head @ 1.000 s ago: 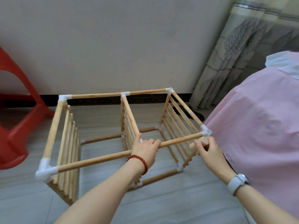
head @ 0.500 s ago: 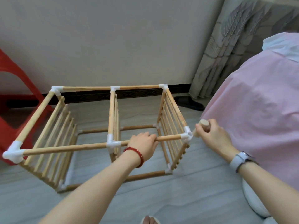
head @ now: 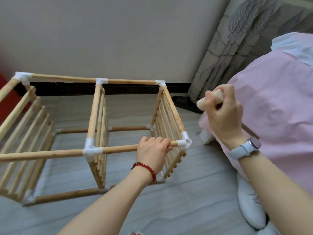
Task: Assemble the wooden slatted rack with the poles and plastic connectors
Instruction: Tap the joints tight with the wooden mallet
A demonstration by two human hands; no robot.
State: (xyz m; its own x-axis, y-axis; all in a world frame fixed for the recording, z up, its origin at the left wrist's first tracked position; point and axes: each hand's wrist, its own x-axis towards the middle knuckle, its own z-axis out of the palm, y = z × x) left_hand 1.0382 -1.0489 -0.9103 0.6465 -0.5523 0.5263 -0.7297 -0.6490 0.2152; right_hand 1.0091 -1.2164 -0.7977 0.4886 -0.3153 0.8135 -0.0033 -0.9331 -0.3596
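Note:
The wooden slatted rack (head: 97, 116) lies on its side on the grey floor, its poles joined by white plastic connectors. My left hand (head: 152, 150) grips the near top pole (head: 118, 148) just left of the near right corner connector (head: 185, 141), whose open socket faces up. My right hand (head: 225, 119) is raised above and to the right of that corner. It grips a small wooden mallet (head: 203, 103) with the head pointing left; the handle sticks out behind my wrist.
A bed with a pink sheet (head: 271, 107) stands close on the right, with a patterned curtain (head: 237, 39) behind it. A red plastic stool (head: 6, 107) is at the far left. A dark slipper (head: 188, 104) and my white shoe (head: 250, 206) are on the floor.
My right hand has lifted the mallet up and away from the near right corner connector. My left hand has kept its grip on the near pole. The camera has moved closer.

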